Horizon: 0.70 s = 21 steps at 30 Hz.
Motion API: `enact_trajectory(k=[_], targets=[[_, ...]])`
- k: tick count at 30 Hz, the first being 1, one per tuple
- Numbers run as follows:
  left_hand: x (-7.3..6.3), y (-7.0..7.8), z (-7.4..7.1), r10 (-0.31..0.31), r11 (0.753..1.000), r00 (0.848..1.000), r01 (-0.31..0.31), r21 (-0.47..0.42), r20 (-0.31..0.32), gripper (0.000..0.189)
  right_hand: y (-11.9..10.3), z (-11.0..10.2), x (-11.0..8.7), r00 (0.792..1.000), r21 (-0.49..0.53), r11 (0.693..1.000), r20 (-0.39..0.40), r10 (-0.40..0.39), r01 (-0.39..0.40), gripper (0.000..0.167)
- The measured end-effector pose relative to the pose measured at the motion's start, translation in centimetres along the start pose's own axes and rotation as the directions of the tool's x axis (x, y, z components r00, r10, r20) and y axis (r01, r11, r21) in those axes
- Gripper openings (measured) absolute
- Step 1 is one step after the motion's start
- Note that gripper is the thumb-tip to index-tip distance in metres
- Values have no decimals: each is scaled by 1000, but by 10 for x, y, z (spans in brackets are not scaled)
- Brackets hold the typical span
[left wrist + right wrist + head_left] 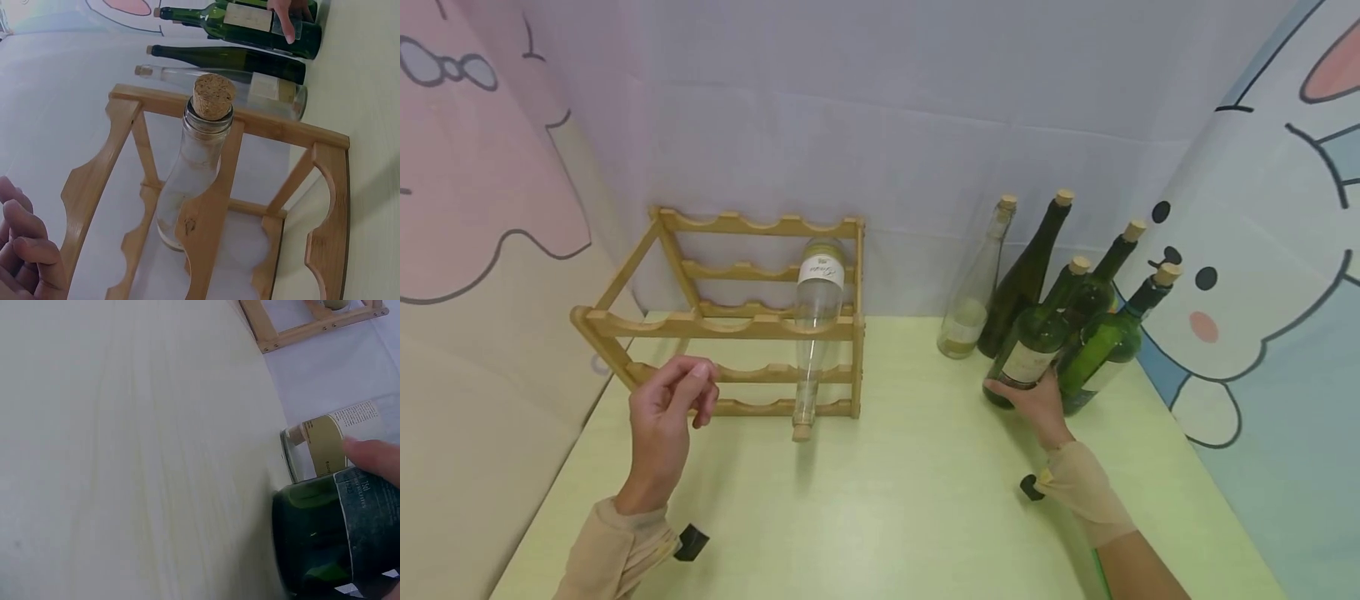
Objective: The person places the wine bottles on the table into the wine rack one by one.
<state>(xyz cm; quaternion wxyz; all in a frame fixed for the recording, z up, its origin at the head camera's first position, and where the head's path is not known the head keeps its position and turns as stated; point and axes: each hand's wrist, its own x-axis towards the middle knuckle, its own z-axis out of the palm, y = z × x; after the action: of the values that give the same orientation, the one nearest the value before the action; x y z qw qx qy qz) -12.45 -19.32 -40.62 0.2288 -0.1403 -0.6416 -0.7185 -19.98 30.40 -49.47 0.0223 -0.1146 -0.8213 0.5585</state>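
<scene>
1. Head view: our right hand [1039, 408] is gripping a corked green wine bottle [1037, 332] low on its labelled body; we cannot tell whether its base is touching the table [887, 492].
2. Our left hand [661, 421] is hanging empty, fingers loosely curled, just beside the wooden wine rack [722, 326].
3. Beyond the right hand, a clear corked bottle [976, 300] and a slender dark green bottle [1024, 275] are standing; two more green bottles, a nearer one [1101, 354] and a farther one [1108, 265], are standing close on its right side.
4. Between our hands, a clear labelled bottle [820, 292] is lying in the rack's end slot, its cork facing us.
5. We are judging this as the pick-up step: the next move is calling for a firm hold, a lift clear of the neighbours, then tipping the neck toward us for a slot near the left hand.
</scene>
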Motion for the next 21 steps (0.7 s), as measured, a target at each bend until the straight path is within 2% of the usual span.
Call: enact_trajectory(k=[6, 9, 12, 16, 18, 21], targets=[[-3, 3, 5, -6, 1000, 1000, 6, 12, 19, 21, 0, 2, -2, 999, -49, 998, 10, 34, -34, 99], [-3, 5, 6, 31, 999, 999, -31, 8, 16, 19, -4, 5, -5, 998, -76, 996, 27, 52, -49, 96], [-2, 6, 7, 91, 995, 996, -90, -47, 20, 19, -7, 7, -10, 996, -94, 994, 60, 59, -53, 96], [-1, 7, 15, 168, 977, 982, -154, -145, 89, 20, -7, 7, -18, 995, -99, 995, 92, 30, -20, 95], [-1, 9, 21, 182, 976, 974, -162, -147, 138, 20, -7, 7, -22, 994, -102, 995, 106, 9, 2, 93], [-3, 12, 29, 160, 985, 962, -140, -105, 222, 19, -8, 7, -26, 992, -103, 994, 126, -29, 42, 88]])
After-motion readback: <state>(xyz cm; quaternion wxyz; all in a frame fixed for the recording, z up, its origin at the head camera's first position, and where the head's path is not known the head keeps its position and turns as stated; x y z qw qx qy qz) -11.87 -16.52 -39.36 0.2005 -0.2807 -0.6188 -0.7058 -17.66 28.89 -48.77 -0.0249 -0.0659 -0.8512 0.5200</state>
